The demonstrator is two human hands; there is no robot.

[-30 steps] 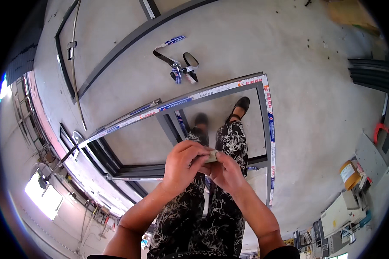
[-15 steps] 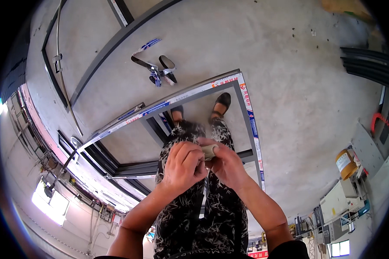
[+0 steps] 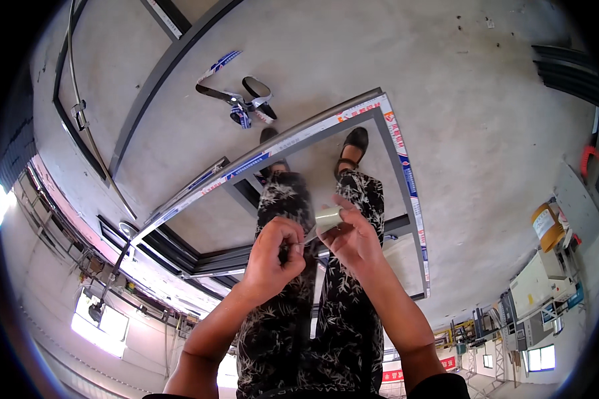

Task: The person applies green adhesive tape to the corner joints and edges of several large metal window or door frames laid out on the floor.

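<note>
A small roll of pale, translucent tape (image 3: 328,218) sits in the fingers of my right hand (image 3: 354,245), over my legs. My left hand (image 3: 273,256) is closed beside it, its fingertips pinching what looks like the tape's loose end; a thin strip spans the short gap between the hands. Below them a dark grey window frame (image 3: 402,174) surrounds my lower legs. Its bars carry protective film in white, blue and red. One foot stands inside the frame's opening, and the other shows at its far bar.
Peeled strips of printed film (image 3: 246,106) lie curled on the concrete floor beyond the frame. A long curved dark bar (image 3: 154,76) and more framing lie at far left. Dark profiles (image 3: 566,70) are stacked at far right, near a yellow-brown bucket (image 3: 546,226) and a white cabinet (image 3: 536,290).
My hands have drawn apart, with a strip now stretched between them and the roll more exposed in my right fingers. The view has shifted, and my feet have moved slightly.
</note>
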